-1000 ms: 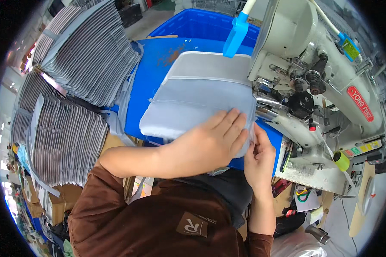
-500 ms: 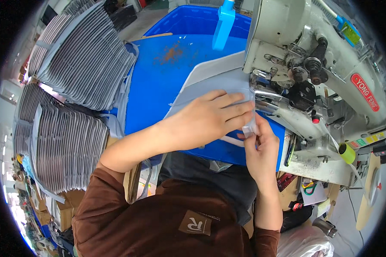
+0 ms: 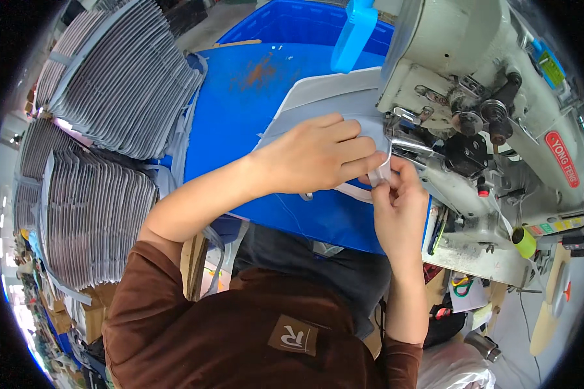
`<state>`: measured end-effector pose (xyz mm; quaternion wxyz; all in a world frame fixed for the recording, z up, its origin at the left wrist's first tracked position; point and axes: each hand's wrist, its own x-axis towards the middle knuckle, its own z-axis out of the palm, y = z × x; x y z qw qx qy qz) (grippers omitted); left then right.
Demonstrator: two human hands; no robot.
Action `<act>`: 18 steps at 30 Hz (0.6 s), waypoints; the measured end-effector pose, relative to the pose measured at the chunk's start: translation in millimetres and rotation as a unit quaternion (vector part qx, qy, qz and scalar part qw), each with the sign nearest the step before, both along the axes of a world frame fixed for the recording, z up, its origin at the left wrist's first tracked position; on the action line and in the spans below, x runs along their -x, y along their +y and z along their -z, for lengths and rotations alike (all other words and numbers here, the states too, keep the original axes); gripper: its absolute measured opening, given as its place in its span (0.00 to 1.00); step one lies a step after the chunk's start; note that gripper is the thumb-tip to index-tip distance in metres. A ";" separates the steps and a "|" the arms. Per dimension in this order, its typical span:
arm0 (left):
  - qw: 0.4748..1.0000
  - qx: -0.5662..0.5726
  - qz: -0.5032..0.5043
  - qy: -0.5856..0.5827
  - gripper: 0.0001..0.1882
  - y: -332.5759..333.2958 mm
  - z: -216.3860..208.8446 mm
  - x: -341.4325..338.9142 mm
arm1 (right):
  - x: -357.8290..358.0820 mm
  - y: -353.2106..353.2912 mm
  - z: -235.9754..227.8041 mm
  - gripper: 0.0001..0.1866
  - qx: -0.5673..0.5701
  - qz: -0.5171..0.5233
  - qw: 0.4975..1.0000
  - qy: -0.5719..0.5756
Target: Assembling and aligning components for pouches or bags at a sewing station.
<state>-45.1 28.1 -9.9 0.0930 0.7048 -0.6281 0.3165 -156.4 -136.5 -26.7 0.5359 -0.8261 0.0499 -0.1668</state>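
Note:
A light grey, curved fabric panel point(image 3: 331, 104) with a paler border lies on the blue tabletop, its right edge by the presser foot of the sewing machine point(image 3: 461, 123). My left hand point(image 3: 321, 152) rests over the panel with fingers bent, its fingertips closed on the panel's right edge. Just right of it, my right hand point(image 3: 401, 201) pinches the folded, whitish near end of that edge between thumb and fingers. Beneath my left hand, part of the panel is hidden, and its pale rim shows again between the hands.
Tall bundles of stacked grey panels point(image 3: 126, 84) stand at the left, with another stack point(image 3: 100, 214) nearer. A blue bin point(image 3: 298, 23) sits beyond the blue tabletop point(image 3: 227, 129). A light blue plastic holder point(image 3: 355, 39) hangs beside the machine head. Scissors point(image 3: 462, 286) lie lower right.
My left hand's fingers have gone from stretched flat on the panel to bent and gripping its edge. My right hand keeps its pinch. The whole view has shifted slightly.

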 end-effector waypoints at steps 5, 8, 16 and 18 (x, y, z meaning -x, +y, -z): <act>0.998 0.006 -0.067 0.014 0.29 12.6 2.1 -4.6 | -4.9 -1.1 3.8 0.09 -0.011 0.010 1.000 -0.024; 0.984 -0.131 -0.114 -0.041 0.31 19.0 -12.1 -2.9 | -3.0 -1.5 -4.3 0.07 -0.007 0.015 1.000 -0.007; 0.961 -0.195 -0.123 -0.152 0.27 8.2 -31.3 -0.7 | -10.2 -2.8 -11.5 0.03 0.020 0.054 0.998 0.011; 0.964 -0.191 -0.131 -0.128 0.25 3.2 -33.2 7.5 | -12.1 -3.4 -9.3 0.04 0.037 0.059 0.998 0.002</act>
